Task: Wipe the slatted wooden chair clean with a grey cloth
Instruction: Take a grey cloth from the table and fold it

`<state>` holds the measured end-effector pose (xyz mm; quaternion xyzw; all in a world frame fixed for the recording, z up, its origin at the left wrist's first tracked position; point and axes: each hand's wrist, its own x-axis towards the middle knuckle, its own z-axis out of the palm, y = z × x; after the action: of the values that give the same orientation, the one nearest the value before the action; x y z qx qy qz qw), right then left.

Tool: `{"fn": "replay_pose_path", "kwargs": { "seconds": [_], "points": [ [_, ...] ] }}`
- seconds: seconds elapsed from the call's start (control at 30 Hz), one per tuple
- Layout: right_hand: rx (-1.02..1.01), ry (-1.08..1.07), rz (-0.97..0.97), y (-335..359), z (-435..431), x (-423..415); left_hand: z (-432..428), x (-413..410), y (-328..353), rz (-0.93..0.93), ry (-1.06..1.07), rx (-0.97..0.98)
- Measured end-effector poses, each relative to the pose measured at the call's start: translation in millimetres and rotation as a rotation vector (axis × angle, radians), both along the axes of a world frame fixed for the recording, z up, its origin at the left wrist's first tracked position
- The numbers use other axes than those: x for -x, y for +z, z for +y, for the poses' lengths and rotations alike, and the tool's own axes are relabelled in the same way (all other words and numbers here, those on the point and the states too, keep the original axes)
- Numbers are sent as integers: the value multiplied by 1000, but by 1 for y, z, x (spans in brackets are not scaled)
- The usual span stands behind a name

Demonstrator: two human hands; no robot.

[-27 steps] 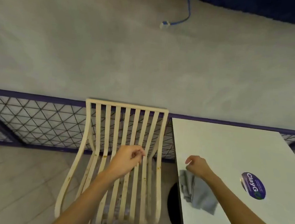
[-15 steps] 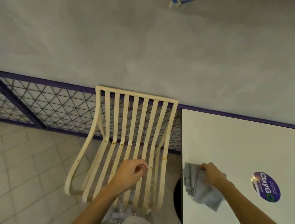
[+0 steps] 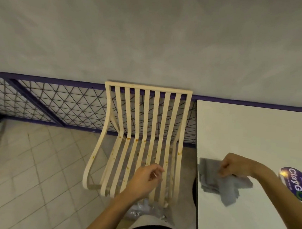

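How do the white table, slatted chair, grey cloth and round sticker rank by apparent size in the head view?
1. white table, cut off by the frame
2. slatted chair
3. grey cloth, partly under the right hand
4. round sticker

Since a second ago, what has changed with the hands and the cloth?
The right hand moved from the far edge of the grey cloth onto it and now grips it, fingers curled. The cloth still lies on the white table. The left hand stays loosely curled above the seat of the slatted chair, which has not moved.
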<state>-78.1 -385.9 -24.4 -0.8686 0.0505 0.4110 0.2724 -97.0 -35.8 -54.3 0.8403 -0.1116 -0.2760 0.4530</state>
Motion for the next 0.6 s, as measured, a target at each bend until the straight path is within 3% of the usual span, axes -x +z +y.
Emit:
{"fn": "replay_pose_path", "kwargs": {
  "seconds": [0.27,0.4,0.6],
  "points": [
    [-627,-102,-65,9,107,2,-8,-2,-5,-121,-180,-28],
    [-755,-338,-113,-15,145,3,19,-15,-15,-56,-7,74],
    [-804,-514,-88,-67,201,-4,78,-47,-50,83,150,161]
  ]
}}
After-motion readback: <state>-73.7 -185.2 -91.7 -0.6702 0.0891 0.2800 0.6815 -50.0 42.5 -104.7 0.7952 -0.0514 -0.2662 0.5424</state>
